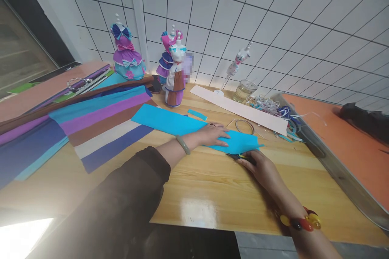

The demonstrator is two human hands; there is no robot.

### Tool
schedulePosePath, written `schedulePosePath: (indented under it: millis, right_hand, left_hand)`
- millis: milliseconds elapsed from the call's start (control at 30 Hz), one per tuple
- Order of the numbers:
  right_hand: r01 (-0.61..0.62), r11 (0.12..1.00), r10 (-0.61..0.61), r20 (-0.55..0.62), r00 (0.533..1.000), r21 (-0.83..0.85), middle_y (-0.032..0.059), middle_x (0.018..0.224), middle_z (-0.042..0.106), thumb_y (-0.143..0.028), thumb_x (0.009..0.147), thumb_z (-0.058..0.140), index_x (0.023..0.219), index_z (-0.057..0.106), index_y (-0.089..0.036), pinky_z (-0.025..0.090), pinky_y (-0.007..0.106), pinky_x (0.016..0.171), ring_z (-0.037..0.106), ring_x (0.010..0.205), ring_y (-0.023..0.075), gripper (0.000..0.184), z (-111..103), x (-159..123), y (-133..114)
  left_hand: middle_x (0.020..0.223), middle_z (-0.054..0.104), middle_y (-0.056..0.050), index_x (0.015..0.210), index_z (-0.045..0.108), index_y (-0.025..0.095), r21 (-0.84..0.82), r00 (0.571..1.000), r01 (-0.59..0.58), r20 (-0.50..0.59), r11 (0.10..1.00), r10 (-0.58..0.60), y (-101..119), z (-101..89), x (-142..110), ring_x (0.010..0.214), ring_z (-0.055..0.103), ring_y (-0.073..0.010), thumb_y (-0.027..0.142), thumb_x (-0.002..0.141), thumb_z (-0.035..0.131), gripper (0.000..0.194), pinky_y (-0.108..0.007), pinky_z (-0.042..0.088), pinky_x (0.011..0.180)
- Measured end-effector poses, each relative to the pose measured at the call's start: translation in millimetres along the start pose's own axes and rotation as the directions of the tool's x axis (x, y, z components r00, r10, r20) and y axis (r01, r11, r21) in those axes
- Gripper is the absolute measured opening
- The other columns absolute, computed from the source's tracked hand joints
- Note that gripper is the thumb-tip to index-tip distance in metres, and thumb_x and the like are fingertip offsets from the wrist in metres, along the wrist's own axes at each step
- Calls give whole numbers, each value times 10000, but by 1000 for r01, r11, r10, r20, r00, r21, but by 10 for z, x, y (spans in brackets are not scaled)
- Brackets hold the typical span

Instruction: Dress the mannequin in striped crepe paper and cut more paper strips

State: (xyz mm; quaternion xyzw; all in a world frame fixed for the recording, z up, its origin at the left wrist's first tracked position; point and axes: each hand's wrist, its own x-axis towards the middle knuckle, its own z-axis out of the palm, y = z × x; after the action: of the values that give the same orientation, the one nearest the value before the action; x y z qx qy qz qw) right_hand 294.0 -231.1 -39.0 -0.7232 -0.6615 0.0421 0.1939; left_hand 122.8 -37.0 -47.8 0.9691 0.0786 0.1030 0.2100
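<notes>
A long bright blue strip (170, 121) of paper or fabric lies across the wooden table. My left hand (212, 134) rests flat on it with the fingers stretched out. At the strip's right end my right hand (258, 164) is closed round a pair of scissors (238, 156), whose dark blades sit at the strip's near edge. The handles are mostly hidden by my fingers. A small blue offcut (197, 114) lies just behind the strip.
A striped cloth (106, 129) covers the table's left. Small mannequins in dresses (127, 56) and a bare one (240, 60) stand at the back. A pale pink strip (243, 109), a glass jar (244, 90) and tangled ribbons (267, 107) lie at the right, near an orange surface (334, 137).
</notes>
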Motion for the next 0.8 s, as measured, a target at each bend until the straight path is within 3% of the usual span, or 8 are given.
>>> schedulePosePath:
  millis: [400, 800]
  right_hand:
    - [-8, 1000, 8, 15, 1000, 4, 84, 874, 674, -558, 787, 543, 872, 619, -208, 499, 330, 644, 642, 759, 219, 368, 28, 112, -124]
    - [-10, 1000, 10, 5, 1000, 11, 86, 864, 670, -541, 792, 546, 866, 615, -206, 496, 340, 656, 639, 761, 227, 350, 2, 53, -76]
  left_hand:
    - [1437, 390, 18, 1203, 568, 308, -3, 1000, 7, 9, 1000, -7, 10, -8, 2, 1342, 293, -247, 562, 836, 481, 455, -383, 227, 1083]
    - [1425, 408, 26, 1200, 569, 311, 0, 1000, -7, -2, 1000, 7, -7, 9, 4, 1331, 305, -237, 565, 839, 470, 453, -365, 226, 1078]
